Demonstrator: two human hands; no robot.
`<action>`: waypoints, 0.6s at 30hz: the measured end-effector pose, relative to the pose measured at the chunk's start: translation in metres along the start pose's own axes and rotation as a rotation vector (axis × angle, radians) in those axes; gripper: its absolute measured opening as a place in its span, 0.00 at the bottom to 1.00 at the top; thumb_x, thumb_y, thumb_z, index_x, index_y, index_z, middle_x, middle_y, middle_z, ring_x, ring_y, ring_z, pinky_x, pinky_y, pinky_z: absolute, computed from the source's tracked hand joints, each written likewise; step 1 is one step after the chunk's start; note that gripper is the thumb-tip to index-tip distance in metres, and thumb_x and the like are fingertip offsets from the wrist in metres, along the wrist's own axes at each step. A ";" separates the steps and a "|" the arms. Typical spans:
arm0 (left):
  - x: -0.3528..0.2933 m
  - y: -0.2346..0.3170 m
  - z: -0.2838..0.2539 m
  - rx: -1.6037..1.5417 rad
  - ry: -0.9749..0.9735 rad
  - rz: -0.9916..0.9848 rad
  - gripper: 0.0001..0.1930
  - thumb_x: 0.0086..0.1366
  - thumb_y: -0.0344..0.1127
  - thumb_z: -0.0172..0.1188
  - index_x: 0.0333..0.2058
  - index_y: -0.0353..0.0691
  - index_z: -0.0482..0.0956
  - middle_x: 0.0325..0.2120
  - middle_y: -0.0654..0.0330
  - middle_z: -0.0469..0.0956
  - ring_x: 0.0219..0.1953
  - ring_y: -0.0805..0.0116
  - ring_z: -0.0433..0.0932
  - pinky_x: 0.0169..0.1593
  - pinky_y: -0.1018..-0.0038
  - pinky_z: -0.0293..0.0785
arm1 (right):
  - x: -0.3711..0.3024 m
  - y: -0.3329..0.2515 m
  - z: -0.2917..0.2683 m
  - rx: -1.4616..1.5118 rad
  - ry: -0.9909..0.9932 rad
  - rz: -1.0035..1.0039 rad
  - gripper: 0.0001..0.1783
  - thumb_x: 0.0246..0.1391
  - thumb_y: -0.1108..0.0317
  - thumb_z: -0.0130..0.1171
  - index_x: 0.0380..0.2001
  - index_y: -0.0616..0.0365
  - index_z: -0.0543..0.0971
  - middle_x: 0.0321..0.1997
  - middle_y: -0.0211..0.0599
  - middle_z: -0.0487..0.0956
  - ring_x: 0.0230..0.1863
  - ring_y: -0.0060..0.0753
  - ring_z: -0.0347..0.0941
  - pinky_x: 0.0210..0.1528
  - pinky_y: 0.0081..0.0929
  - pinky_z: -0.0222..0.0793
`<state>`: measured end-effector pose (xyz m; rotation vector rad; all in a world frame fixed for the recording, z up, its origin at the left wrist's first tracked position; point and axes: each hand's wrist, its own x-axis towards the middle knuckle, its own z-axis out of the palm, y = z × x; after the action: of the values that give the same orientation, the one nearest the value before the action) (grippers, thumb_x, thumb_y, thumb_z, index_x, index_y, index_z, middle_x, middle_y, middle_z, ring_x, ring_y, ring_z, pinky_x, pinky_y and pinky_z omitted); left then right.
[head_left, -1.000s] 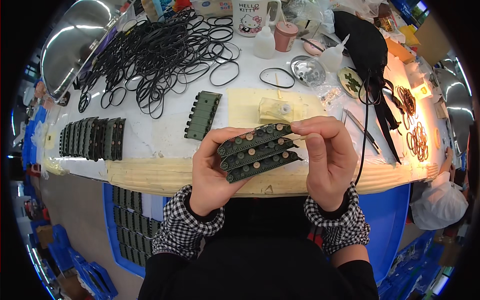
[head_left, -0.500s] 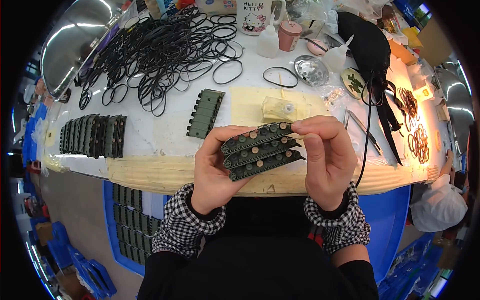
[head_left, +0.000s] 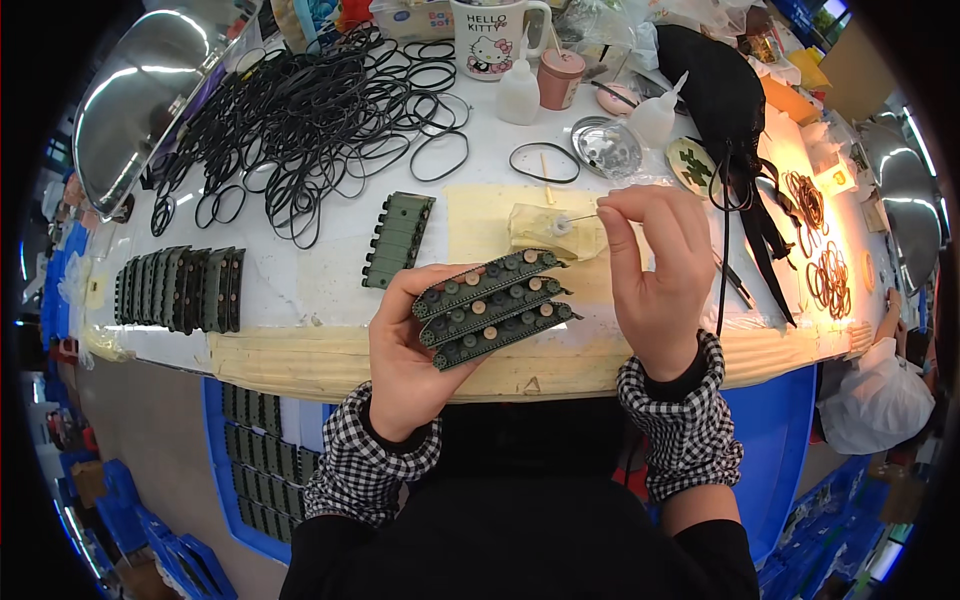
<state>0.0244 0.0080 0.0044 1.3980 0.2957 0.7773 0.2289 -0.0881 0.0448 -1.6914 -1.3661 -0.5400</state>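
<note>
In the head view, the left hand (head_left: 405,350) carries a stack of three green track pieces (head_left: 492,310), lifted in front of the near edge of the surface (head_left: 290,280). Its grip is bent around the left end of the stack, and the rows of small wheels face the person. The pieces spread a little, like a fan, with their right ends free.

The right hand (head_left: 660,280) has its grip pressed together, thumb and forefinger pinching a thin stick (head_left: 584,216). The stick points left to a small white cup (head_left: 560,228) on a yellow block (head_left: 528,228), just beyond the stack. I cannot tell if the tip touches the cup.

In my judgement, the step in hand is to load the stick tip with a little of something from the cup. To do it well, the pinch should be light, and the tip should take only a small amount, so that nothing drips. The left grip should be firm but not squeezing, because the wheels look small and could be pushed out of place. It is also good to hold the stack low and clear of the cup, as both are near each other, and the right wrist needs free room.
</note>
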 end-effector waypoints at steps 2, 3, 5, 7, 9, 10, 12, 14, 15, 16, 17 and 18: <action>0.000 0.000 0.001 0.007 0.004 -0.011 0.28 0.54 0.18 0.68 0.52 0.33 0.67 0.51 0.53 0.74 0.54 0.67 0.77 0.57 0.72 0.76 | -0.002 0.001 0.002 -0.031 -0.054 -0.007 0.06 0.48 0.76 0.66 0.30 0.59 0.79 0.32 0.36 0.77 0.37 0.43 0.72 0.38 0.34 0.68; 0.000 0.001 0.001 0.012 0.007 -0.015 0.28 0.54 0.18 0.68 0.52 0.33 0.67 0.51 0.53 0.74 0.54 0.67 0.77 0.57 0.72 0.76 | -0.002 0.001 0.001 -0.042 -0.070 -0.011 0.06 0.48 0.76 0.66 0.30 0.59 0.79 0.32 0.36 0.77 0.36 0.42 0.72 0.37 0.34 0.68; 0.001 0.000 0.003 0.000 0.010 0.027 0.28 0.54 0.18 0.68 0.52 0.33 0.67 0.51 0.53 0.74 0.53 0.67 0.77 0.57 0.72 0.76 | -0.001 -0.003 -0.001 -0.040 -0.036 -0.010 0.06 0.49 0.76 0.66 0.30 0.59 0.79 0.32 0.36 0.78 0.36 0.42 0.72 0.38 0.33 0.69; 0.001 0.001 0.003 -0.003 0.007 0.049 0.27 0.55 0.17 0.67 0.52 0.32 0.66 0.51 0.53 0.74 0.54 0.67 0.77 0.58 0.72 0.75 | 0.000 -0.010 -0.005 -0.001 0.059 -0.001 0.05 0.50 0.76 0.65 0.31 0.60 0.79 0.32 0.37 0.78 0.36 0.40 0.73 0.39 0.31 0.69; 0.001 0.002 0.003 -0.003 -0.009 0.052 0.27 0.55 0.17 0.67 0.52 0.32 0.66 0.51 0.52 0.74 0.54 0.67 0.76 0.58 0.71 0.75 | -0.002 -0.018 -0.007 0.212 0.104 0.077 0.04 0.53 0.77 0.64 0.32 0.61 0.79 0.33 0.36 0.79 0.37 0.37 0.74 0.40 0.29 0.69; 0.001 0.003 0.003 0.000 -0.024 0.053 0.27 0.55 0.17 0.66 0.52 0.32 0.66 0.51 0.52 0.74 0.54 0.66 0.76 0.58 0.71 0.75 | -0.003 -0.022 -0.009 0.319 0.126 0.117 0.03 0.54 0.77 0.63 0.32 0.62 0.79 0.33 0.36 0.79 0.37 0.36 0.74 0.41 0.28 0.70; 0.002 0.004 0.004 0.002 -0.059 0.053 0.27 0.56 0.16 0.66 0.52 0.32 0.66 0.52 0.52 0.73 0.54 0.66 0.76 0.59 0.70 0.75 | -0.005 -0.028 -0.011 0.462 0.056 0.173 0.02 0.57 0.77 0.61 0.34 0.63 0.78 0.34 0.38 0.79 0.38 0.34 0.75 0.42 0.26 0.70; 0.003 0.004 0.005 0.032 -0.075 0.058 0.27 0.56 0.17 0.67 0.52 0.32 0.66 0.52 0.51 0.73 0.54 0.65 0.76 0.59 0.70 0.75 | -0.006 -0.035 -0.006 0.586 0.003 0.205 0.02 0.57 0.77 0.60 0.34 0.63 0.78 0.34 0.40 0.79 0.38 0.34 0.75 0.42 0.26 0.70; 0.003 0.004 0.006 0.051 -0.081 0.061 0.27 0.56 0.17 0.67 0.53 0.32 0.66 0.52 0.51 0.73 0.55 0.65 0.76 0.59 0.70 0.75 | -0.008 -0.037 -0.003 0.633 -0.023 0.222 0.02 0.58 0.76 0.60 0.34 0.64 0.77 0.35 0.41 0.78 0.37 0.34 0.75 0.41 0.26 0.70; 0.003 0.005 0.006 0.050 -0.080 0.062 0.27 0.56 0.17 0.67 0.53 0.32 0.66 0.52 0.51 0.73 0.55 0.65 0.76 0.59 0.70 0.75 | -0.008 -0.039 0.000 0.654 -0.030 0.240 0.02 0.58 0.76 0.60 0.34 0.64 0.77 0.35 0.41 0.78 0.37 0.34 0.75 0.41 0.26 0.70; 0.003 0.004 0.006 0.049 -0.078 0.063 0.27 0.56 0.18 0.67 0.53 0.32 0.66 0.52 0.51 0.73 0.55 0.65 0.76 0.59 0.70 0.75 | -0.008 -0.041 0.002 0.674 -0.037 0.258 0.02 0.58 0.76 0.59 0.34 0.64 0.77 0.35 0.41 0.78 0.36 0.34 0.75 0.41 0.26 0.70; 0.002 0.004 0.006 0.046 -0.077 0.064 0.27 0.56 0.18 0.67 0.53 0.32 0.66 0.52 0.51 0.73 0.55 0.64 0.76 0.58 0.70 0.75 | -0.009 -0.042 0.004 0.692 -0.045 0.277 0.02 0.58 0.76 0.59 0.34 0.64 0.77 0.35 0.41 0.78 0.36 0.34 0.75 0.41 0.25 0.70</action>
<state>0.0289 0.0044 0.0096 1.4828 0.2110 0.7708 0.1865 -0.0895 0.0506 -1.2808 -1.1395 0.1300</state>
